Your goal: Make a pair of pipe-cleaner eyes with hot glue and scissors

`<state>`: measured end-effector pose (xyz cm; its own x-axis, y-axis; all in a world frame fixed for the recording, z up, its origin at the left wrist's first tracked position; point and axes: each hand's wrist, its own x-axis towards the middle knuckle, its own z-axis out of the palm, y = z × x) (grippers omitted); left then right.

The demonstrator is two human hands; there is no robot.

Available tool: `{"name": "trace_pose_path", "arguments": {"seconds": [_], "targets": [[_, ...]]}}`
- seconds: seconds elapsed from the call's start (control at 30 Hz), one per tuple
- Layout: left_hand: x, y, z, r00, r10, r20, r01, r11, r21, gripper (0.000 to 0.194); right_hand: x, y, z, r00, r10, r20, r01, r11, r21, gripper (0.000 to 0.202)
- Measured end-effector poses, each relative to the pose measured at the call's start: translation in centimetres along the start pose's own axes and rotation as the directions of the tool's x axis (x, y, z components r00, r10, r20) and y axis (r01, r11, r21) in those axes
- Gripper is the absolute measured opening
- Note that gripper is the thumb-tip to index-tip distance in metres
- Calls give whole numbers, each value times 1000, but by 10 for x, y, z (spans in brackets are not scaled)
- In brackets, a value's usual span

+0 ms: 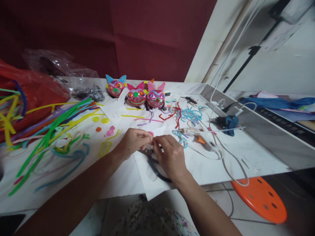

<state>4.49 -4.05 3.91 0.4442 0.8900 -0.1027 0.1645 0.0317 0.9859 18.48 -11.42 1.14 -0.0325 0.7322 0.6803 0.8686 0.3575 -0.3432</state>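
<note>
My left hand [134, 141] and my right hand [171, 156] meet over the middle of the table, fingertips pinched together. Between them shows a small pink piece [151, 133], probably bent pipe cleaner; the fingers cover most of it. Below my hands lie scissors with black handles [158, 172], partly hidden by my right hand, on a white sheet of paper [150, 188]. Beyond stand several bright animal heads wound from pipe cleaner, such as one with pink ears [155, 97] and one with blue ears [115, 88].
Long green pipe cleaners [52, 131] and other colours spread over the left side. Red pieces [177, 114] and light-blue curls [192, 114] lie behind my right hand. A glue gun [190, 131] with a trailing white cable rests at right. An orange stool [261, 200] stands below the table edge.
</note>
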Motion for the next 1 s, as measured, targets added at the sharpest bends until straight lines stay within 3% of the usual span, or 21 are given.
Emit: {"name": "trace_pose_path", "arguments": {"seconds": [0.17,0.33,0.5,0.73,1.0], "targets": [[0,1,-2,998,-54,17,54,998,-20,25,1,-1,-2,994,-111,-18,109,990,-92,25],[0,4,-4,995,-72,67,77,994,-74,28,0,4,-2,970,-220,-106,215,975,-59,22],[4,0,-6,989,-68,130,84,989,-120,26,1,9,-6,953,-290,-86,286,957,-54,17],[2,2,-5,981,-66,180,86,991,-102,24,4,16,-9,982,-164,-91,183,945,270,11],[2,0,-5,989,-40,141,34,998,47,21,10,25,-17,986,-166,29,149,938,312,11]]}}
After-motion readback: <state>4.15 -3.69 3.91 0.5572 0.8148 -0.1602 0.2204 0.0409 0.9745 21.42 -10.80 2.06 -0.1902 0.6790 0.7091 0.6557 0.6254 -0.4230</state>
